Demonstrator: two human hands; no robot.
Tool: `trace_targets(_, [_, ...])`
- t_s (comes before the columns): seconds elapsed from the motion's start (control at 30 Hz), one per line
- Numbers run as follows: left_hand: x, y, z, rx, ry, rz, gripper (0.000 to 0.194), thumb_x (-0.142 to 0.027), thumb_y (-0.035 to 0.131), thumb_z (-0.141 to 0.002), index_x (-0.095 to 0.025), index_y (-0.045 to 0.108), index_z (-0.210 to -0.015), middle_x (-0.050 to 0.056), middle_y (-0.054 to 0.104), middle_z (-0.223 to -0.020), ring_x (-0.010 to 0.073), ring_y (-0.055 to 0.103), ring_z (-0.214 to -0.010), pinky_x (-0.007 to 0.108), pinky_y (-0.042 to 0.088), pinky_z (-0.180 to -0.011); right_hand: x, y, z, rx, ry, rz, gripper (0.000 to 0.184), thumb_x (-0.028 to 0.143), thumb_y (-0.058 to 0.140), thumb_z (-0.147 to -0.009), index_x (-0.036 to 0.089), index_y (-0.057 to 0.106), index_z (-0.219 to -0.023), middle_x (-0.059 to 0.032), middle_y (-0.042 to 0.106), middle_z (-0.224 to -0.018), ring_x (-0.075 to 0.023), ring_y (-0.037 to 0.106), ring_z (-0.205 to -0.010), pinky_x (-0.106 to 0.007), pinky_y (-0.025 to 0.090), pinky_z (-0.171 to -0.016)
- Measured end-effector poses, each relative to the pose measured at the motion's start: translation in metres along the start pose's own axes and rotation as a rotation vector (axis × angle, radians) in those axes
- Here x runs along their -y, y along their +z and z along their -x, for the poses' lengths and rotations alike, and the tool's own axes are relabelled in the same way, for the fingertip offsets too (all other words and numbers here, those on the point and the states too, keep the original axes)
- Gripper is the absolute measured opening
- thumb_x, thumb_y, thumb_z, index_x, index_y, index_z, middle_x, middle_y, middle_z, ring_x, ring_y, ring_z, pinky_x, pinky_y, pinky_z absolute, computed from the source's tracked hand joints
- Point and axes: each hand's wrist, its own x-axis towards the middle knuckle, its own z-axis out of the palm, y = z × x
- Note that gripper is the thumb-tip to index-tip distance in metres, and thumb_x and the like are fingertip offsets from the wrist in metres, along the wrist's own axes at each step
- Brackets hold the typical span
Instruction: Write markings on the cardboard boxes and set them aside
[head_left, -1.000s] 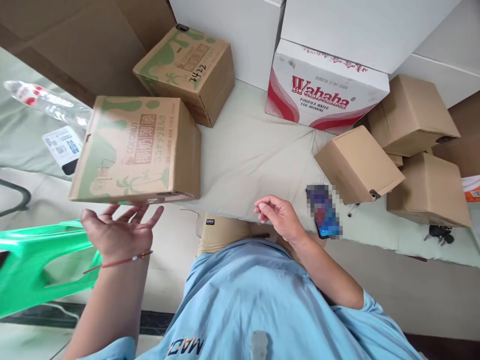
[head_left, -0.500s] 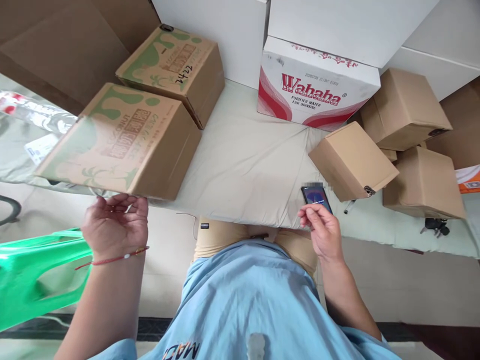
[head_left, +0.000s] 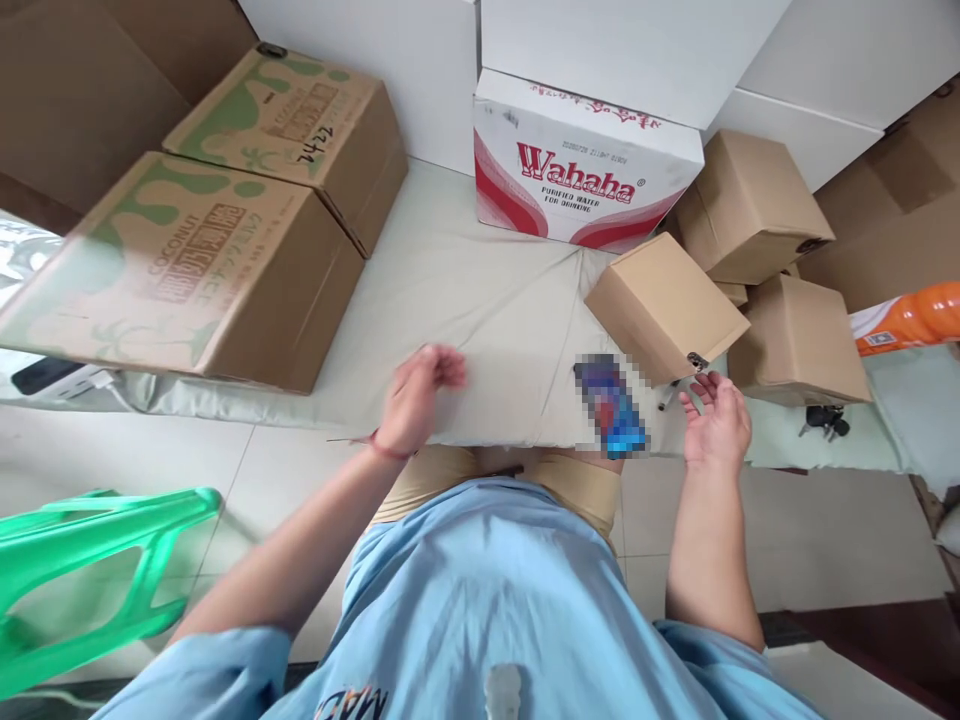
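Note:
My left hand is over the pale cloth in front of me, loosely bent and blurred by motion, with nothing visible in it. To its left stands a coconut carton with green print. My right hand is open, palm up and fingers apart, at the table's front edge. Just above its fingertips is the lower corner of a small plain brown box. A thin pen-like item lies beside those fingers. Between my hands lies a phone, its screen pixelated.
Behind the carton stands another coconut carton marked 2422. A white and red Wahaha water carton is at the back. Two more brown boxes, keys and an orange bottle are on the right. A green stool stands lower left.
My left hand has left the front edge of the coconut carton and moved right over the cloth. My right hand has moved right, away from the phone, and its fingers have opened.

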Motion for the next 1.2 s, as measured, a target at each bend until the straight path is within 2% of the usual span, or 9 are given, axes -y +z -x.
trace_targets(0.1, [-0.003, 0.078, -0.066, 0.163, -0.031, 0.05, 0.051, -0.067, 0.059, -0.103, -0.02, 0.077, -0.099, 0.013, 0.082, -0.109, 0.0266, 0.079, -0.107, 0.04, 0.059, -0.105, -0.007, 0.008, -0.011, 0.02, 0.081, -0.065, 0.061, 0.074, 0.079, -0.076, 0.023, 0.072, -0.109, -0.0077, 0.075, -0.126, -0.0217, 0.069, -0.121, -0.036, 0.059, -0.091])
trace_targets(0.23, [-0.002, 0.186, -0.126, 0.324, -0.107, 0.059, 0.049, -0.05, 0.039, -0.116, -0.019, 0.076, -0.12, 0.014, 0.07, -0.154, 0.0259, 0.059, -0.153, 0.043, 0.036, -0.133, -0.007, 0.021, -0.01, 0.068, 0.125, -0.075, 0.07, 0.083, 0.073, -0.076, 0.024, 0.071, -0.112, -0.0102, 0.07, -0.146, -0.0267, 0.06, -0.144, -0.041, 0.057, -0.101])
trace_targets(0.37, [0.004, 0.233, -0.125, 0.379, -0.112, 0.044, 0.046, -0.049, 0.046, -0.114, -0.016, 0.076, -0.125, 0.017, 0.062, -0.164, 0.0283, 0.048, -0.163, 0.043, 0.027, -0.138, 0.004, 0.029, -0.001, 0.099, 0.12, -0.047, 0.075, 0.083, 0.073, -0.077, 0.025, 0.071, -0.125, -0.0106, 0.063, -0.158, -0.0283, 0.055, -0.152, -0.045, 0.055, -0.107])
trace_targets(0.47, [0.003, 0.206, -0.095, 0.381, -0.01, 0.04, 0.044, -0.053, 0.054, -0.111, -0.02, 0.077, -0.13, 0.01, 0.062, -0.165, 0.0251, 0.043, -0.165, 0.038, 0.023, -0.14, 0.02, 0.031, 0.008, 0.116, 0.073, -0.042, 0.075, 0.08, 0.073, -0.083, 0.028, 0.068, -0.137, -0.0096, 0.062, -0.159, -0.028, 0.052, -0.154, -0.046, 0.056, -0.109])
trace_targets(0.6, [-0.008, 0.112, -0.037, 0.342, 0.29, 0.005, 0.051, -0.067, 0.057, -0.107, -0.033, 0.076, -0.14, 0.004, 0.063, -0.163, 0.0303, 0.047, -0.161, 0.045, 0.049, -0.126, 0.04, 0.046, 0.032, 0.322, 0.024, -0.107, 0.076, 0.085, 0.064, -0.09, 0.029, 0.069, -0.141, -0.0104, 0.069, -0.151, -0.0315, 0.055, -0.153, -0.049, 0.062, -0.104])
trace_targets(0.73, [-0.012, 0.01, 0.018, 0.175, 0.357, 0.048, 0.056, -0.069, 0.07, -0.098, -0.034, 0.077, -0.141, 0.007, 0.064, -0.161, 0.0348, 0.048, -0.16, 0.043, 0.06, -0.114, 0.043, 0.079, 0.068, 0.597, 0.127, -0.199, 0.072, 0.086, 0.068, -0.089, 0.029, 0.076, -0.132, -0.0085, 0.078, -0.141, -0.0333, 0.063, -0.147, -0.051, 0.059, -0.115])
trace_targets(0.87, [0.002, -0.06, 0.046, 0.05, 0.25, 0.086, 0.044, -0.059, 0.074, -0.1, -0.031, 0.083, -0.132, 0.008, 0.076, -0.144, 0.0285, 0.068, -0.139, 0.037, 0.064, -0.105, 0.03, 0.109, 0.096, 0.845, 0.207, -0.217, 0.063, 0.081, 0.072, -0.09, 0.032, 0.078, -0.13, -0.0029, 0.075, -0.148, -0.0295, 0.061, -0.151, -0.049, 0.049, -0.128])
trace_targets(1.0, [0.017, -0.087, 0.061, -0.025, 0.174, 0.079, 0.042, -0.056, 0.081, -0.095, -0.031, 0.085, -0.128, 0.009, 0.081, -0.136, 0.0306, 0.077, -0.125, 0.044, 0.064, -0.107, 0.015, 0.123, 0.108, 0.934, 0.254, -0.132, 0.052, 0.063, 0.086, -0.085, 0.032, 0.078, -0.126, -0.0008, 0.076, -0.146, -0.0279, 0.062, -0.148, -0.047, 0.048, -0.129])
trace_targets(1.2, [-0.008, -0.062, 0.082, 0.208, 0.432, -0.212, 0.055, -0.04, 0.072, -0.104, -0.033, 0.066, -0.158, 0.008, 0.057, -0.169, 0.0346, 0.047, -0.163, 0.05, 0.036, -0.138, 0.003, 0.12, 0.099, 0.678, 0.279, -0.079, 0.043, 0.052, 0.089, -0.08, 0.031, 0.076, -0.115, -0.0012, 0.079, -0.132, -0.0247, 0.068, -0.128, -0.041, 0.061, -0.101])
